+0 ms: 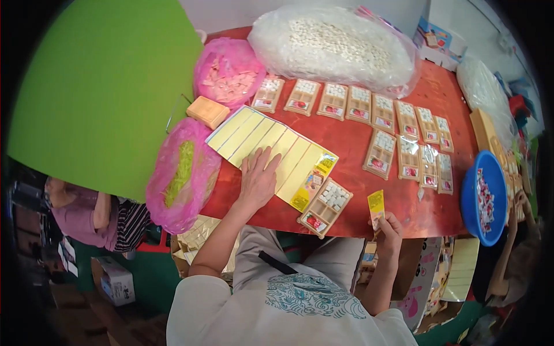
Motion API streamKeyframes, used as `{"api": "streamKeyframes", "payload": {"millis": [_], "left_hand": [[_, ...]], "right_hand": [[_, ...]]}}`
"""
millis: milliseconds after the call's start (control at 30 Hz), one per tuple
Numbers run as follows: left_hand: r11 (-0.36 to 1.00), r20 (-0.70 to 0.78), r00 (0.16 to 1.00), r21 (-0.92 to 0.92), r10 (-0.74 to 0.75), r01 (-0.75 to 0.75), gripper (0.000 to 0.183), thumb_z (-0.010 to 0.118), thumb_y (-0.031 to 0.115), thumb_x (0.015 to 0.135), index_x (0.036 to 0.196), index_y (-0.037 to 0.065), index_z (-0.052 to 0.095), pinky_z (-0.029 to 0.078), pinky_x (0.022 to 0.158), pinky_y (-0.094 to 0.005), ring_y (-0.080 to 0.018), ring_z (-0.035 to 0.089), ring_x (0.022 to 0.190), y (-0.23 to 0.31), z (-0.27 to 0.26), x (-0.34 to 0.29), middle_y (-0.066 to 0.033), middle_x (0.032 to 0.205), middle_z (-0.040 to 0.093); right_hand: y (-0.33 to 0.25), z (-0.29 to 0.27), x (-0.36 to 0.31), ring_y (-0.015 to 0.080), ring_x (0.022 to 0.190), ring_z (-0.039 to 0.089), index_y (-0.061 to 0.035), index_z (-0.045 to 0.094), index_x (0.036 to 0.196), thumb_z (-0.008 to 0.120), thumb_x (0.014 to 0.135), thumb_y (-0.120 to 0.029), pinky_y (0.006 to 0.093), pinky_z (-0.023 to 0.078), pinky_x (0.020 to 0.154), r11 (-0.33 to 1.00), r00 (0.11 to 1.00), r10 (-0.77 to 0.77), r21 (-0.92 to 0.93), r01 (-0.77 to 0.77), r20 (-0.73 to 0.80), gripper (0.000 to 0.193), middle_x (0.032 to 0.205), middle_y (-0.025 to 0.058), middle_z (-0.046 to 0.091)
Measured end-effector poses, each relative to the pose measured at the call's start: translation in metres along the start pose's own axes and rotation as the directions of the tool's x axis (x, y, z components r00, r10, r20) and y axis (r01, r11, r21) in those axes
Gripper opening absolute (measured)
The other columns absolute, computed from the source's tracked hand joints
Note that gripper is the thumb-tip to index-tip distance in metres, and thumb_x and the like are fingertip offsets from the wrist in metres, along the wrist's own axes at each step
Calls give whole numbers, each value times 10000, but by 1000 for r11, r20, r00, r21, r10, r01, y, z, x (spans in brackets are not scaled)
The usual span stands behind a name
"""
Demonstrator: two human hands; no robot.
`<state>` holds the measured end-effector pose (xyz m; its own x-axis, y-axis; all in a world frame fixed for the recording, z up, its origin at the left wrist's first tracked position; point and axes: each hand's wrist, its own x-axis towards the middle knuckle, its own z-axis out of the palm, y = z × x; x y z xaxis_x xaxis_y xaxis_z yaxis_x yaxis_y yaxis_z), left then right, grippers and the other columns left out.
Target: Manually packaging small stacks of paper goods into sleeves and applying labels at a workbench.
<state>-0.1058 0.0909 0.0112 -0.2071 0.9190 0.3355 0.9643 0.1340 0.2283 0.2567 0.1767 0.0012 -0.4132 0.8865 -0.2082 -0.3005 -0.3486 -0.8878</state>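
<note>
Surface: we record a red tabletop [340,137], mottled; green floor [156,282] below, a bright green panel [104,86] at left, a blue basin [501,179] at right. Item one: pale-yellow sheet [288,145], on the tabletop, long axis slanting upper left to lower right, pictured end at lower right; left hand [258,180] laid flat on it, grasping nothing. Item two: small yellow card [376,203], at the near edge, long axis almost upright, yellow end pointing away from the wearer; right hand [390,233] pinching its lower end.
</note>
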Motion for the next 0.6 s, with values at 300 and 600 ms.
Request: {"api": "streamKeyframes", "payload": {"millis": [300, 600], "left_hand": [[994, 131, 991, 113, -22, 7, 573, 498, 46, 796, 1360, 132, 451, 278, 1020, -576, -411, 293, 1346, -68, -28, 34, -199, 1463, 314], [992, 429, 903, 92, 36, -84, 539, 487, 78, 802, 1338, 104, 437, 258, 1034, -599, -373, 274, 1376, -44, 29, 114, -175, 1469, 332]], "right_hand": [[-15, 6, -6, 216, 757, 620, -37, 571, 870, 608, 885, -183, 376, 555, 658, 977, 995, 85, 193, -93, 49, 151, 846, 117, 604], [17, -13, -15, 308, 883, 629, -16, 546, 818, 635, 860, -214, 467, 543, 751, 865, 947, -29, 484, -136, 319, 221, 960, 180, 583]]}}
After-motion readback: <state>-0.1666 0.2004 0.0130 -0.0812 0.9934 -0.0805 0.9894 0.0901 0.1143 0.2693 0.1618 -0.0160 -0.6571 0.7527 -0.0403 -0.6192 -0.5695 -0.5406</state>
